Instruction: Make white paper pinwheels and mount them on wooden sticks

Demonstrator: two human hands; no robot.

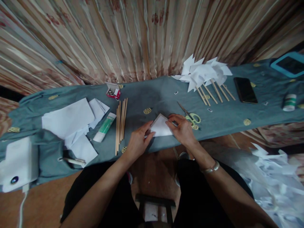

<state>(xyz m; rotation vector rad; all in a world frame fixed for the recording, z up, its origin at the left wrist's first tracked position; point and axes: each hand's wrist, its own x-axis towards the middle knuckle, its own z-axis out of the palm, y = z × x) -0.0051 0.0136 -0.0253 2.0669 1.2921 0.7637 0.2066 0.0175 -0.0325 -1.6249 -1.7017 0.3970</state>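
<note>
A white sheet of paper [161, 127], folded into a triangle with its tip pointing away from me, lies near the front edge of the table. My left hand [140, 139] pinches its left corner between thumb and fingers. At the right corner, my right hand [181, 128] grips the paper with its thumb on top. Just behind the right hand lie scissors [193, 118] with pale green handles, partly hidden by it. Several wooden sticks [121, 122] lie left of my left hand, beside a green and white glue tube [104, 127].
Loose white paper [68, 117] and a pen [72, 161] lie at the left, near a white device [20, 163] with a cable. Behind are a red box of pins [113, 91] and paper pinwheels [204, 71]. At right are a phone [245, 90], a blue-framed tablet [291, 64] and a small bottle [289, 102].
</note>
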